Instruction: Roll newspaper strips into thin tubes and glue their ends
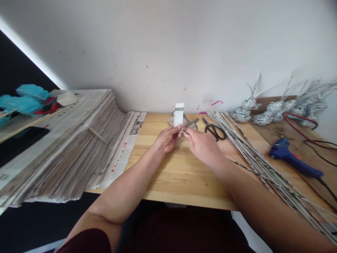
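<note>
My left hand (pixel 170 138) is closed, pinching a white paper strip (pixel 179 117) with a green printed band near its top. The strip stands upright above the fingers. Close beside it, my right hand (pixel 201 142) is closed too, its thumb and forefinger on a thin pale stick-like end (pixel 183 132) at the strip's lower edge. Most of that end is hidden by my fingers. Behind both hands lies a greyish crumpled item (pixel 193 124), partly covered. Black-handled scissors (pixel 216 133) rest on the wooden table (pixel 179 175), just beyond my right hand.
Stacked newspapers (pixel 79 151) rise at left, with a phone (pixel 25 140) and blue packets (pixel 26 100) on top. Rolled paper sticks (pixel 258 163) run along the right. Farther right are a blue glue gun (pixel 295 160), cables and woven paper shapes (pixel 275 110) by the wall.
</note>
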The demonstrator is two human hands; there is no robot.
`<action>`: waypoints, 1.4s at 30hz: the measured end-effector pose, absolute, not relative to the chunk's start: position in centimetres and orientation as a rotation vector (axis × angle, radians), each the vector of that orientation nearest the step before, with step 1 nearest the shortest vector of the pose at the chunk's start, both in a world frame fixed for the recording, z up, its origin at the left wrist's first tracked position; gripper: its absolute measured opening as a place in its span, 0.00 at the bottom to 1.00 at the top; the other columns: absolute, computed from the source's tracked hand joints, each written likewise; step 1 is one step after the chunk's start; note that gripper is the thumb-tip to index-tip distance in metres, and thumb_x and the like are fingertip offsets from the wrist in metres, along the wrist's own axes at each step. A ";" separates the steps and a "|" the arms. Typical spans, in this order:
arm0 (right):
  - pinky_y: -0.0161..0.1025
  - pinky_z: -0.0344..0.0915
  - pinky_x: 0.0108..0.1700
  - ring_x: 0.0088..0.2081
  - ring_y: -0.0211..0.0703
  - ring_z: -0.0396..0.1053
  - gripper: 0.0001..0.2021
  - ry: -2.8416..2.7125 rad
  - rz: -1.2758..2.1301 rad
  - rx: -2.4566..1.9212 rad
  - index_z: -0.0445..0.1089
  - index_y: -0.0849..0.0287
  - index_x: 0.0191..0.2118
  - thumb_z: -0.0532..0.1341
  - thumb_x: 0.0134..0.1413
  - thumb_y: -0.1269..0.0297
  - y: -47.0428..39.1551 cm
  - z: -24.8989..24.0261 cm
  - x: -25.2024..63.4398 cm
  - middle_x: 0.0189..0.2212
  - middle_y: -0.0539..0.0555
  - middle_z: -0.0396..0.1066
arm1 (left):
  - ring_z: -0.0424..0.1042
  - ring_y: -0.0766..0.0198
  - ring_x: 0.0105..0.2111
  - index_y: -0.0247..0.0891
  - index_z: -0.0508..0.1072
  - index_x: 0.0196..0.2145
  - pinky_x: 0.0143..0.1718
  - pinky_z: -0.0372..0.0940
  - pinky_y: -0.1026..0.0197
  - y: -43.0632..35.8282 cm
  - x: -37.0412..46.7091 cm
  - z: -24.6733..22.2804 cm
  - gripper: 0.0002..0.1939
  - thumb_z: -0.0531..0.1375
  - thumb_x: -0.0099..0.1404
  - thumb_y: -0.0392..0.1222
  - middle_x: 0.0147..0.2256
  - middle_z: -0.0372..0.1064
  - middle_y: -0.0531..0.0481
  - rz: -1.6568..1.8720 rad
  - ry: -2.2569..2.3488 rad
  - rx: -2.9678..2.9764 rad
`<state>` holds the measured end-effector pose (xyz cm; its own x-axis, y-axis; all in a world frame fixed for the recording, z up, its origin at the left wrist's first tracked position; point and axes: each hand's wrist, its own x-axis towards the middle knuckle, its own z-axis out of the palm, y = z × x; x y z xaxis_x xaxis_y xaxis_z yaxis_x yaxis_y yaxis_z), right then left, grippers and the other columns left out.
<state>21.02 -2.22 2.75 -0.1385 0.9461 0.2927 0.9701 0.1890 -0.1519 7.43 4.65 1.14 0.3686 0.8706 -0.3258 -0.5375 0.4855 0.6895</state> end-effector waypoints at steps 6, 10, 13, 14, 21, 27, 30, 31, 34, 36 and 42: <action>0.39 0.49 0.29 0.30 0.45 0.72 0.14 -2.163 -0.094 -1.770 0.70 0.56 0.46 0.49 0.67 0.60 -2.0 2.4 21.4 0.31 0.55 0.77 | 0.69 0.76 0.20 0.27 0.74 0.31 0.23 0.67 0.76 4.7 7.4 1.0 0.04 0.60 0.64 0.28 0.27 0.74 0.47 0.931 0.724 0.539; 0.39 0.48 0.28 0.29 0.45 0.72 0.15 -2.175 -0.083 -1.819 0.70 0.59 0.41 0.47 0.67 0.60 -2.0 2.3 21.4 0.30 0.56 0.76 | 0.69 0.76 0.20 0.26 0.74 0.31 0.24 0.67 0.76 4.6 7.4 1.0 0.05 0.59 0.65 0.28 0.27 0.74 0.47 0.931 0.728 0.550; 0.39 0.49 0.29 0.30 0.46 0.72 0.14 -2.162 -0.102 -1.806 0.70 0.59 0.45 0.50 0.66 0.60 -2.1 2.3 21.2 0.32 0.57 0.77 | 0.69 0.76 0.19 0.27 0.73 0.31 0.23 0.67 0.76 4.7 7.3 1.0 0.05 0.59 0.65 0.28 0.26 0.74 0.48 0.959 0.727 0.547; 0.39 0.49 0.29 0.30 0.46 0.72 0.14 -2.156 -0.096 -1.792 0.69 0.58 0.46 0.50 0.66 0.60 -2.1 2.4 21.2 0.32 0.56 0.77 | 0.69 0.76 0.19 0.27 0.73 0.31 0.23 0.67 0.76 4.7 7.3 1.0 0.04 0.60 0.64 0.28 0.26 0.74 0.48 0.965 0.728 0.548; 0.38 0.53 0.32 0.31 0.44 0.71 0.17 -2.122 0.179 -1.763 0.70 0.58 0.34 0.47 0.67 0.60 -1.7 2.2 21.6 0.30 0.55 0.76 | 0.68 0.77 0.19 0.28 0.73 0.31 0.23 0.67 0.77 4.8 7.3 1.0 0.04 0.61 0.64 0.28 0.26 0.74 0.48 0.937 0.710 0.565; 0.38 0.55 0.33 0.36 0.46 0.72 0.13 -2.117 -0.096 -1.717 0.69 0.59 0.49 0.55 0.63 0.60 -2.1 2.4 21.3 0.39 0.58 0.76 | 0.69 0.76 0.20 0.28 0.73 0.30 0.23 0.68 0.76 5.1 7.2 1.0 0.03 0.62 0.63 0.28 0.27 0.74 0.48 0.975 0.728 0.524; 0.39 0.55 0.34 0.37 0.46 0.72 0.14 -2.132 -0.132 -1.738 0.72 0.59 0.45 0.51 0.67 0.61 -2.1 2.7 21.3 0.38 0.57 0.76 | 0.69 0.76 0.20 0.27 0.74 0.30 0.23 0.67 0.76 5.0 7.2 1.1 0.03 0.61 0.63 0.28 0.27 0.74 0.48 0.972 0.725 0.529; 0.39 0.54 0.34 0.37 0.46 0.72 0.15 -2.138 -0.134 -1.755 0.72 0.59 0.44 0.49 0.67 0.60 -2.1 2.8 21.3 0.37 0.57 0.76 | 0.69 0.76 0.20 0.27 0.74 0.31 0.23 0.67 0.76 4.9 7.2 1.2 0.03 0.61 0.63 0.28 0.27 0.74 0.48 0.974 0.723 0.533; 0.39 0.52 0.32 0.34 0.45 0.71 0.16 -2.149 -0.110 -1.780 0.72 0.58 0.43 0.48 0.68 0.60 -2.1 3.0 21.4 0.35 0.57 0.77 | 0.68 0.77 0.20 0.28 0.73 0.30 0.23 0.67 0.76 4.8 7.2 1.2 0.04 0.61 0.63 0.28 0.27 0.74 0.48 0.979 0.710 0.548; 0.39 0.51 0.31 0.31 0.44 0.70 0.16 -2.154 -0.077 -1.783 0.72 0.58 0.43 0.48 0.67 0.60 -2.1 3.0 21.5 0.33 0.56 0.76 | 0.68 0.77 0.20 0.28 0.73 0.30 0.22 0.67 0.76 4.7 7.3 1.2 0.04 0.61 0.63 0.28 0.27 0.74 0.49 0.976 0.705 0.553; 0.38 0.51 0.31 0.31 0.43 0.69 0.18 -2.133 0.092 -1.803 0.71 0.59 0.37 0.46 0.67 0.61 -2.0 3.2 21.6 0.30 0.56 0.75 | 0.67 0.77 0.19 0.29 0.73 0.29 0.22 0.66 0.77 4.6 7.3 1.2 0.05 0.61 0.63 0.28 0.26 0.73 0.50 0.962 0.707 0.559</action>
<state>21.55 -2.03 3.21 -0.1326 0.9669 0.2182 0.9444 0.1901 -0.2685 7.32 4.57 1.21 0.3850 0.8772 -0.2869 -0.5362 0.4657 0.7040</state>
